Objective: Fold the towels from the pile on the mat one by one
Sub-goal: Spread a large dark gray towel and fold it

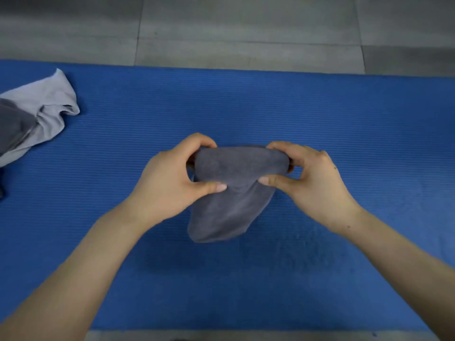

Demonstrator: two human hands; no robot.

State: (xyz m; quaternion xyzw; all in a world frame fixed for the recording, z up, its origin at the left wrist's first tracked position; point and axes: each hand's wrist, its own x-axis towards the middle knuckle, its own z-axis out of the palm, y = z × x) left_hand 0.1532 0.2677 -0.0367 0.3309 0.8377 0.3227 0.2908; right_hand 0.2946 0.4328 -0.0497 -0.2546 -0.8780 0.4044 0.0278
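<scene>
Over the middle of the mat [320, 107], the left hand [172, 178] and the right hand [312, 178] hold one dark grey towel [229, 200] between them. Each hand pinches an upper end of it, with the thumb laid across the near face and the fingers curled over the top to the far side. The two thumb tips point toward each other and stand apart, with a bare strip of cloth between them. Both forearms reach in from the near corners of the mat.

Between the hands the towel's top edge is a smooth, rounded fold. Below the thumbs the cloth hangs toward the near edge of the mat and narrows to a blunt, rounded end. Whether that end touches the mat cannot be told.

At the left edge of the mat, well apart from the hands, lies the pile [37, 114]. It holds a crumpled light grey towel [51, 99] with a darker grey cloth [12, 126] lying partly on it, both cut off by the frame. Beyond the far edge of the blue ribbed mat is a grey tiled floor [246, 33].
</scene>
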